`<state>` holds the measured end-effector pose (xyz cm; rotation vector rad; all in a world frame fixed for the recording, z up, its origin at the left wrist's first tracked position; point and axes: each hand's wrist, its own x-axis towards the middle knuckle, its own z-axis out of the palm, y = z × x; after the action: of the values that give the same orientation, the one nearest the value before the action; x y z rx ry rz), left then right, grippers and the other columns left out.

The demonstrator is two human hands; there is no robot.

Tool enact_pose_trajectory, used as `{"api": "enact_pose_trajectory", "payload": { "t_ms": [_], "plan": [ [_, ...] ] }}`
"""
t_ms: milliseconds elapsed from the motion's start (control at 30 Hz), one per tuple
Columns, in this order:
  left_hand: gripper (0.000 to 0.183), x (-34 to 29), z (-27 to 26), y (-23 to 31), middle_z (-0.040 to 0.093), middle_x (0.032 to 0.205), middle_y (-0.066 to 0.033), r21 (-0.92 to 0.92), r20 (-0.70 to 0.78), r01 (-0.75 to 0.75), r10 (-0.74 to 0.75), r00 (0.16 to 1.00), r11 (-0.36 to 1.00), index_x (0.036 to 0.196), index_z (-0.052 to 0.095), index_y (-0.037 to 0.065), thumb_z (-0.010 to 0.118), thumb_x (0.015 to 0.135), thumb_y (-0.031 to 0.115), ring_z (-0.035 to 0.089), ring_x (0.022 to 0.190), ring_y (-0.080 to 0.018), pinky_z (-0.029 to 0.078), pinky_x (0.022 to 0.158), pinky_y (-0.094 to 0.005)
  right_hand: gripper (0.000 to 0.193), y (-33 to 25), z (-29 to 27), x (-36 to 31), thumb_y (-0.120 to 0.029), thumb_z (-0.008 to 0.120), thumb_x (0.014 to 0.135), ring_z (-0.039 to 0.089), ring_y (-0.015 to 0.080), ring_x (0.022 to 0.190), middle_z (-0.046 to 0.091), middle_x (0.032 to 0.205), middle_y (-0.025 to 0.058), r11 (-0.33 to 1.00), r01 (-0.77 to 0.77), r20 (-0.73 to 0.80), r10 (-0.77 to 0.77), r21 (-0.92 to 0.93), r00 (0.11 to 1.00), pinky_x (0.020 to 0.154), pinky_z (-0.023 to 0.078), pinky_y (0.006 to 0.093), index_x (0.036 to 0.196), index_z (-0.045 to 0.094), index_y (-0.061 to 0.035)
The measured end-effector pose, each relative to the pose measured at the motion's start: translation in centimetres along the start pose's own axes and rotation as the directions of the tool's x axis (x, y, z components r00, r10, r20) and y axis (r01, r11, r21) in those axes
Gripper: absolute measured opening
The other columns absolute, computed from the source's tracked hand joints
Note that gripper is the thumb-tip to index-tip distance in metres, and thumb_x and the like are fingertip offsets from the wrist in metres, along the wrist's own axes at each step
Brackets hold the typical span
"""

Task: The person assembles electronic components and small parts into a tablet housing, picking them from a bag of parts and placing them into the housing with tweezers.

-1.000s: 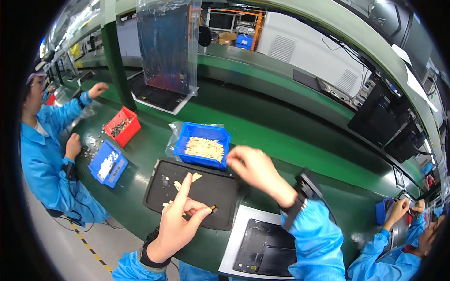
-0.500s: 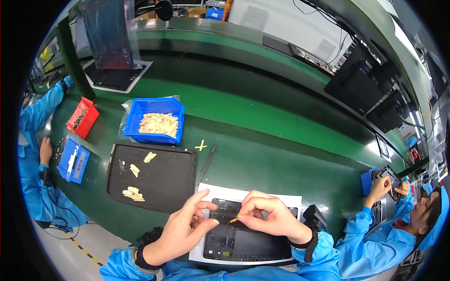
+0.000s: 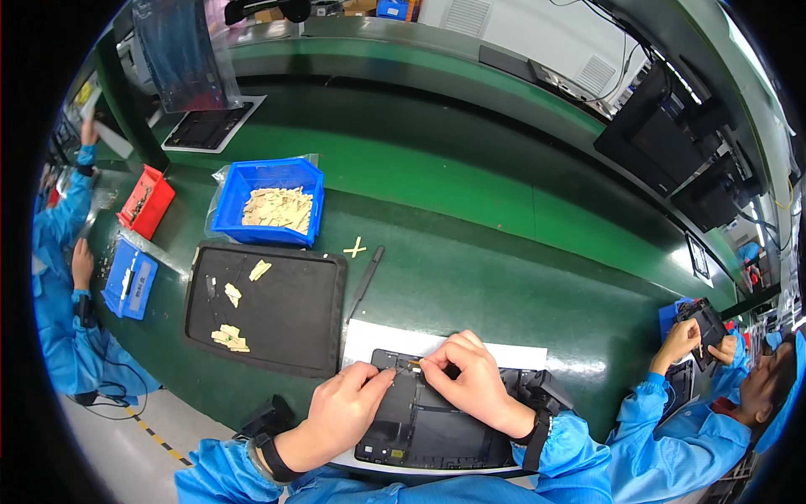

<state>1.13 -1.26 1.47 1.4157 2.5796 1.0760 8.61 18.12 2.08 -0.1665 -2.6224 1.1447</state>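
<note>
A flat black device housing [image 3: 457,435] lies on a white sheet [image 3: 382,334] right in front of me. Over its upper left part, my right hand [image 3: 470,380] pinches a small orange strip [image 3: 414,364] against the housing's top edge. My left hand [image 3: 346,413] is closed beside it, thumb and forefinger pressed together at the same spot. Whatever those left fingertips hold, if anything, is too small to make out. Both wrists wear black bands.
Left of the sheet is a black tray [image 3: 294,315] with small cream-coloured pieces. Behind it stands a blue bin [image 3: 269,235] of similar pieces. A dark pen-like tool [image 3: 365,281] lies nearby. Co-workers in blue sit on both sides; a red bin [image 3: 147,206] stands left.
My right hand has carried the orange strip up to the housing's top edge. My left hand, whose fingers were apart, has moved in and closed there. The view has shifted slightly.
</note>
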Motion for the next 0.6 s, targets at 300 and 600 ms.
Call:
{"api": "enact_pose_trajectory", "payload": {
  "t_ms": [300,600],
  "plan": [
    [0.026,0.11,0.03,-0.11,0.054,0.074,-0.0035,0.065,-0.054,-0.108,0.111,0.992,0.992,0.097,0.068,0.007,0.071,0.071,0.003,0.059,0.061,-0.0200,0.049,0.052,-0.0310,0.012,0.00,0.10,0.09,-0.005,0.073,0.073,0.054,0.0226,0.068,0.058,0.069,0.0058,1.000,0.028,-0.033,-0.028,-0.008,0.999,0.061,0.043,0.0337,0.069,0.062,-0.0045],
    [0.025,0.30,-0.17,-0.10,0.050,0.072,-0.0035,0.077,-0.042,-0.110,0.113,0.993,0.991,0.096,0.069,0.006,0.071,0.071,0.004,0.056,0.058,-0.0189,0.047,0.050,-0.0302,0.012,0.02,0.43,0.19,-0.005,0.073,0.072,0.055,0.0234,0.067,0.058,0.068,0.0061,0.998,0.052,-0.050,-0.053,-0.026,0.997,0.061,0.044,0.0339,0.068,0.062,-0.0044]
  ]
}}
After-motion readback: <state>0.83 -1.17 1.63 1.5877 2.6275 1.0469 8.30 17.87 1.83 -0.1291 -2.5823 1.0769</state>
